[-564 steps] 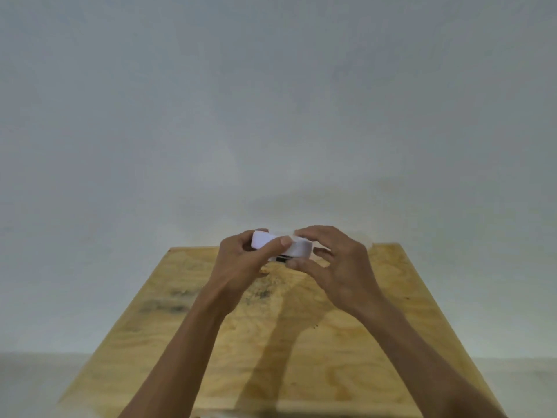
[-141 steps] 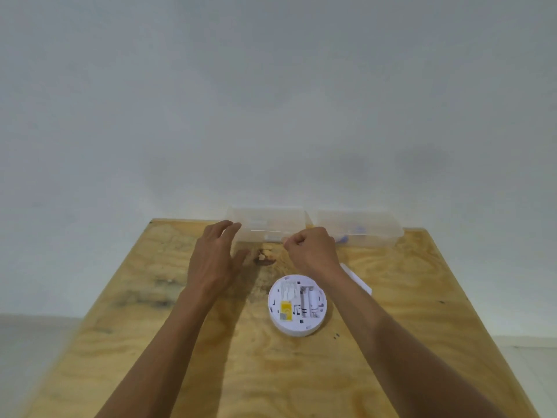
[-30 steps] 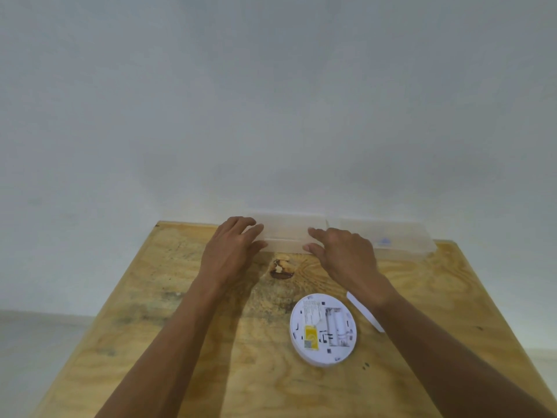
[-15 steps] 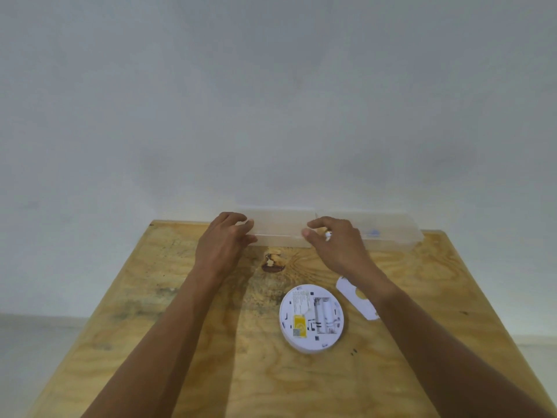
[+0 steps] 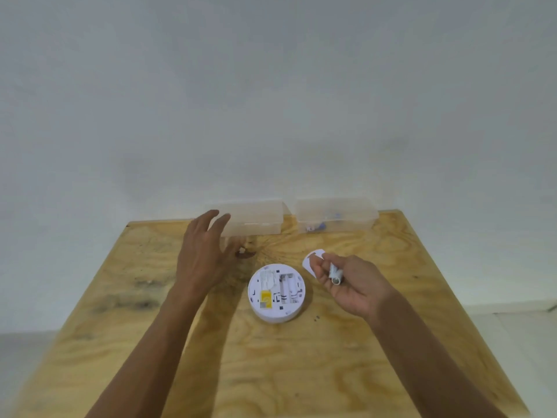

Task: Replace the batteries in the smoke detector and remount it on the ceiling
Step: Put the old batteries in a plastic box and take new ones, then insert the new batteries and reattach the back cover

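Smoke detector (image 5: 276,292) lies back-up at table (image 5: 301,372) centre, battery bay exposed for loading. Right hand (image 5: 351,283), just right of it, pinches a battery (image 5: 335,272) in curled fingers, judged ready to insert. Detached cover (image 5: 312,260) lies beyond. Left hand (image 5: 205,254) hovers slack-fingered, holding nothing, before the far-left clear box (image 5: 250,220); a second box (image 5: 336,217) stands far right.

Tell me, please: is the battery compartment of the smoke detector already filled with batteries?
No: the open compartment of the smoke detector looks empty, while the right hand holds the batteries beside it.
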Demonstrator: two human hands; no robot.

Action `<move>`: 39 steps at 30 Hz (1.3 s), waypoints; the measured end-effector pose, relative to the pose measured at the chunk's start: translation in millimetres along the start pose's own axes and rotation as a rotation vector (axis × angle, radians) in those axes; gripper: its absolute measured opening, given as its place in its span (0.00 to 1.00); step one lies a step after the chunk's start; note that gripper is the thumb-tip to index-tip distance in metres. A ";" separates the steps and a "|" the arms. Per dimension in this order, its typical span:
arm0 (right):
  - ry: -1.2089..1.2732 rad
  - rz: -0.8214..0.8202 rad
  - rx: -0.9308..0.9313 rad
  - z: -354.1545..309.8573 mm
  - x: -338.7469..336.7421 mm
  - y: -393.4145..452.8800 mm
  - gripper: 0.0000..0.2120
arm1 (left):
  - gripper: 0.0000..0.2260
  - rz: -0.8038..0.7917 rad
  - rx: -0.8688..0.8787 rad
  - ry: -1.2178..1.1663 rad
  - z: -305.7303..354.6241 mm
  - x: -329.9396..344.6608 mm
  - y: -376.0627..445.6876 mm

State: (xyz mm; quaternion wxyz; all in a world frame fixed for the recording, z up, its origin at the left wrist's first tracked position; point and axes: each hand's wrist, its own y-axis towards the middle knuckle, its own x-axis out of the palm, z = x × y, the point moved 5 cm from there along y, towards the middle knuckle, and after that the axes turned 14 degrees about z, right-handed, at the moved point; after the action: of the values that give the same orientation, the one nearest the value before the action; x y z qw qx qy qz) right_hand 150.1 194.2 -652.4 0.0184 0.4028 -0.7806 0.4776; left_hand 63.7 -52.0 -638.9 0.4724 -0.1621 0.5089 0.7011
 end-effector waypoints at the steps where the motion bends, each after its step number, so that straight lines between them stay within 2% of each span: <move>1: 0.009 0.017 0.000 0.7 -1.2 -1.7 0.10 | 0.25 -0.008 -0.037 -0.036 4.4 -1.8 -9.7; 3: 0.015 0.048 -0.003 2.0 -2.7 -4.9 0.10 | 0.24 -0.033 -0.103 -0.106 11.8 -4.4 -28.9; 7: 0.006 0.061 0.004 5.7 -5.3 -6.8 0.02 | 0.21 -0.091 -0.193 -0.229 21.6 -9.2 -60.5; 11: -0.024 0.067 -0.035 9.1 -8.3 -2.8 0.11 | 0.18 -0.122 -0.184 -0.313 35.0 -13.0 -76.4; 14: -0.086 0.063 -0.063 12.5 -9.7 -6.7 0.10 | 0.11 -0.201 -0.162 -0.374 41.8 -12.4 -83.8; 17: -0.215 0.050 -0.112 14.7 -10.9 -8.5 0.13 | 0.18 -0.307 -0.152 -0.407 46.2 -14.0 -88.6; 21: -0.526 0.090 -0.422 8.8 -10.6 -5.7 0.19 | 0.29 -0.398 -0.079 -0.444 52.4 -13.9 -89.0; 25: -0.696 0.037 -0.857 0.9 2.0 -15.3 0.15 | 0.32 -0.387 -0.040 -0.415 45.4 -9.8 -87.8; 27: -0.776 -0.034 -1.013 1.6 11.1 -24.6 0.12 | 0.34 -0.366 -0.019 -0.403 46.4 -10.6 -86.3; 30: -0.895 -0.162 -1.222 10.0 20.1 -30.0 0.10 | 0.29 -0.344 0.023 -0.435 51.1 -12.6 -85.2; 32: -1.011 -0.240 -1.377 18.5 22.9 -30.0 0.09 | 0.29 -0.334 0.031 -0.439 51.2 -13.1 -84.6; 36: -1.159 -0.281 -1.874 34.0 22.5 -33.4 0.09 | 0.30 -0.300 0.037 -0.453 46.3 -8.2 -86.2; 39: -1.136 -0.321 -1.943 38.0 20.3 -31.3 0.10 | 0.33 -0.269 0.035 -0.471 45.1 -7.4 -86.5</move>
State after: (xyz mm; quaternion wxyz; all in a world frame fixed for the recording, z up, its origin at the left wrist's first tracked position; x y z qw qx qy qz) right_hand 170.1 146.1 -641.8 0.0272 0.4716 -0.6554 -0.5893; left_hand 150.3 -13.5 -662.8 0.6694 -0.0522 0.3709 0.6416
